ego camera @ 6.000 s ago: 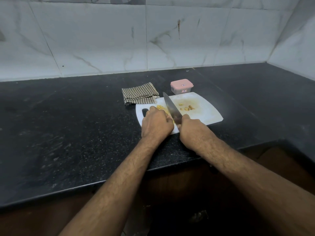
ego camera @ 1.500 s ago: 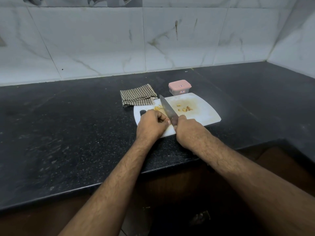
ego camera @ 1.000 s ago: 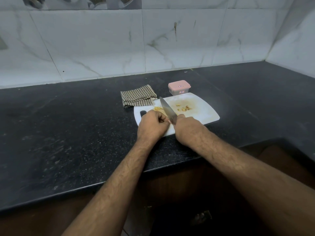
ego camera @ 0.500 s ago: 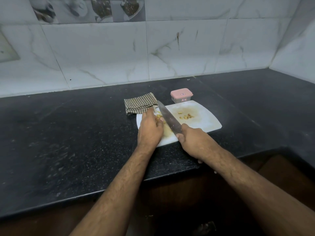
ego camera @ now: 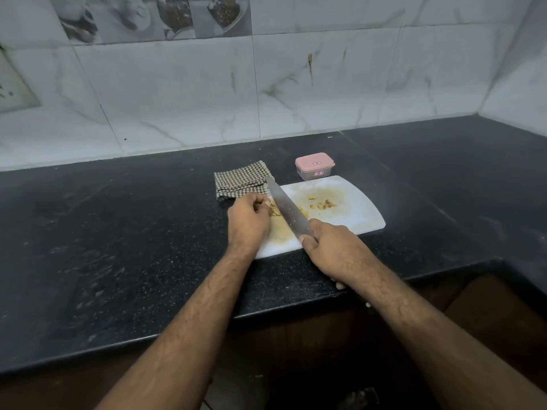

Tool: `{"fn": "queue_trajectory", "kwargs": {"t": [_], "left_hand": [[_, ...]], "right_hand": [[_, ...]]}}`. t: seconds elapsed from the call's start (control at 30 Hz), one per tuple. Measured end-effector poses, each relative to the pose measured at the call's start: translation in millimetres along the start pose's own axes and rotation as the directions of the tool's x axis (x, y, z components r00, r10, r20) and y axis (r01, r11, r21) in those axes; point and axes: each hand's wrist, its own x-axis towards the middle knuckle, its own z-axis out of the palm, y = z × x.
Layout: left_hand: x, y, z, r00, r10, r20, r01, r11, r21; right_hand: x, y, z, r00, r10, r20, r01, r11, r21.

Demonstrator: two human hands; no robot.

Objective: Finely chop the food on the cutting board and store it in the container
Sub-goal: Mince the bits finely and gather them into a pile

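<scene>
Gripping the long steel knife [ego camera: 288, 207], the right hand [ego camera: 327, 245] angles its blade toward the white plastic cutting board's [ego camera: 352, 216] far-left corner; the left hand's [ego camera: 248, 221] curled fingers pinch the yellowish food pieces [ego camera: 275, 210] just left of the blade.

Both of your forearms are bare all the way to the bottom edge of the view, with no sleeve or cuff showing on either one. Fine dark hair runs along the tops of both forearms. Your left hand [ego camera: 248, 220] carries no glove, ring or bandage that can be seen, and neither wrist has a watch or band. Your right hand [ego camera: 334, 247] is likewise uncovered. Short nails show on the fingers [ego camera: 266, 204] of the left hand.
</scene>
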Motion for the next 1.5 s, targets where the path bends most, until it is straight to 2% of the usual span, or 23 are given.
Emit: {"fn": "queue_trajectory", "kwargs": {"t": [0.07,0.1,0.17,0.2,0.27,0.5,0.7,0.8,0.87,0.97,1.23,1.4,1.5], "left_hand": [[-2.4,0.2,0.2,0.999,0.035,0.021,-0.036,0.998,0.047],[-3.7,0.3,0.9,0.997,0.060,0.040,-0.063,0.994,0.088],[-4.9,0.4,4.0,0.991,0.102,0.086,-0.115,0.980,0.164],[-5.2,0.5,4.9,0.989,0.112,0.101,-0.130,0.972,0.196],[-4.8,1.3,6.2,0.986,0.126,0.109,-0.149,0.960,0.238],[-5.9,2.8,5.0,0.986,0.142,0.082,-0.158,0.957,0.244],[-12.2,8.3,1.3,0.977,0.173,0.126,-0.199,0.950,0.241],[-16.2,7.9,0.5,0.938,0.265,0.225,-0.319,0.913,0.254],[-17.9,4.6,0.2,0.887,0.315,0.337,-0.394,0.898,0.196],[-19.4,2.2,-0.2,0.854,0.320,0.411,-0.426,0.883,0.198],[-21.7,5.6,-0.9,0.870,0.316,0.378,-0.397,0.904,0.159],[-23.0,8.1,0.9,0.860,0.333,0.387,-0.440,0.868,0.231],[-21.2,7.3,1.5,0.881,0.342,0.326,-0.424,0.877,0.224]], "right_hand": [[-0.9,4.6,0.9,1.000,0.014,-0.006,-0.013,0.992,0.125],[-1.5,8.2,2.1,0.999,0.036,0.005,-0.036,0.964,0.263],[-3.2,14.7,3.6,0.994,0.083,0.066,-0.106,0.810,0.577],[-3.1,16.9,3.6,0.992,0.093,0.091,-0.130,0.738,0.662],[-1.7,20.3,3.3,0.989,0.089,0.115,-0.145,0.676,0.722],[0.0,24.2,6.8,0.993,0.084,0.084,-0.118,0.617,0.778],[-0.7,27.4,7.9,0.992,0.123,0.008,-0.075,0.555,0.828],[-1.9,27.4,7.3,0.992,0.124,-0.004,-0.065,0.545,0.836],[-2.6,27.1,7.3,0.993,0.119,-0.011,-0.056,0.547,0.835],[-3.6,26.7,7.4,0.992,0.123,-0.025,-0.048,0.553,0.832],[-4.0,27.1,8.3,0.991,0.128,-0.044,-0.036,0.566,0.824],[-3.2,26.5,9.1,0.990,0.131,-0.047,-0.036,0.571,0.820],[-2.6,27.0,9.3,0.991,0.129,-0.042,-0.040,0.568,0.822]]}}
